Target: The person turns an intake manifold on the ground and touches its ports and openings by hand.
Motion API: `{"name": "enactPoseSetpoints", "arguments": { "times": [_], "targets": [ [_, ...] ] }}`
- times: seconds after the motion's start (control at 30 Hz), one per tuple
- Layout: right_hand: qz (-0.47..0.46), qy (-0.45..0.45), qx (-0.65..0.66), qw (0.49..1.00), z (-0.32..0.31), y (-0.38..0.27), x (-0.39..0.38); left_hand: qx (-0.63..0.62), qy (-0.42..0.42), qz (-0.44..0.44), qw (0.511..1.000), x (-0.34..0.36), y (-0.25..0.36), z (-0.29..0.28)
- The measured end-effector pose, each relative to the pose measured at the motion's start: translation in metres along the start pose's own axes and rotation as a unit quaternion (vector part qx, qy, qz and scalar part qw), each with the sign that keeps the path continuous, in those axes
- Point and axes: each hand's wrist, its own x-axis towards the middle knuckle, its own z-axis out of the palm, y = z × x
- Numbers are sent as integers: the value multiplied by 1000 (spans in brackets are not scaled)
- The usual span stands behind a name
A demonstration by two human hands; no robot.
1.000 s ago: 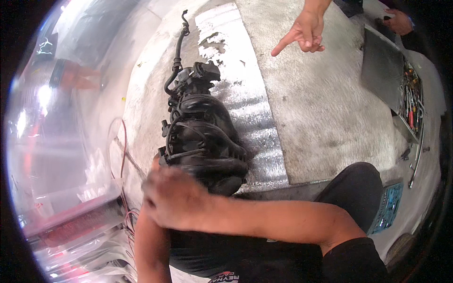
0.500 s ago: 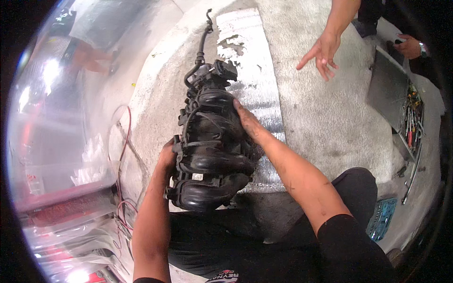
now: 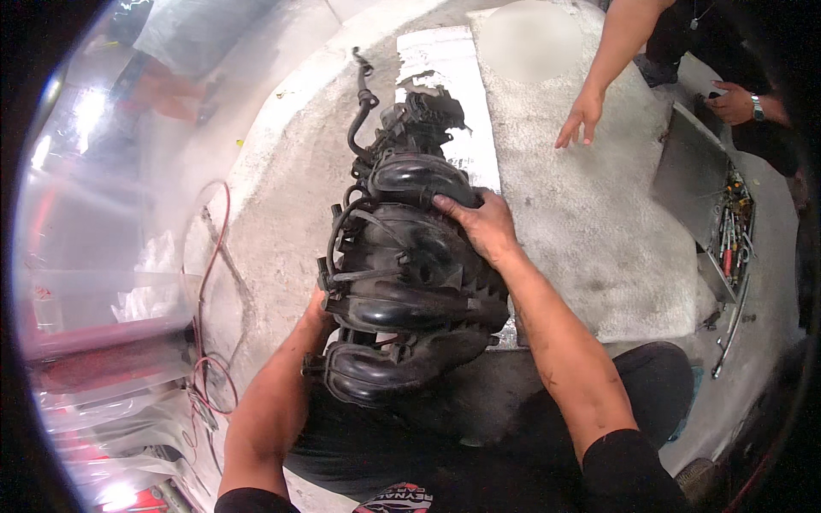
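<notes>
A black plastic intake manifold (image 3: pixel 393 305) with curved runners is held up in front of me over my lap. My right hand (image 3: pixel 489 226) grips its right side, thumb lying on top of an upper runner and the other fingers hidden behind. Along the left edge my left hand (image 3: pixel 320 306) holds it, its fingers hidden by the part. At the far end sit a dark throttle body (image 3: pixel 434 113) and a black hose (image 3: pixel 362 115) that sticks up and away. Grey dust covers parts of the manifold.
A silver foil sheet (image 3: pixel 436 56) lies on a pale mat (image 3: pixel 590 256). Another person's hand (image 3: pixel 583 116) reaches in from the upper right. An opened toolbox (image 3: pixel 691 171) holds several tools (image 3: pixel 732 227). A red air hose (image 3: pixel 226 209) trails beside a plastic-covered vehicle (image 3: pixel 103 325).
The manifold has come closer and tilted, and looks larger. My right hand has shifted so its thumb lies over the runner. The other person's pointing hand has relaxed downward.
</notes>
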Motion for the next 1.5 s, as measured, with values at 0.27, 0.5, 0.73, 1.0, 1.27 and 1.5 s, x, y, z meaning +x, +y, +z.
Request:
{"name": "enactPoseSetpoints", "arguments": {
  "times": [0.27, 0.5, 0.73, 1.0, 1.27, 1.5],
  "targets": [
    [-70, 52, -49, 995, -65, 16, 3, -113, -90, -15, 989, 27, -25, 95],
    [-42, 76, -17, 996, -74, 35, -12, -95, -92, -27, 991, 28, -3, 121],
    [-3, 90, -14, 996, -84, 45, 1, -185, -98, -120, 970, 76, -37, 112],
    [-1, 92, -118, 989, -53, 58, 4, -134, -110, -157, 972, 86, -61, 67],
    [-3, 102, -138, 985, -30, 57, 6, -78, -60, -146, 984, 107, -94, 3],
    [-14, 129, -161, 978, -37, 48, -2, -14, -85, -158, 984, 107, -79, 36]
  ]
}}
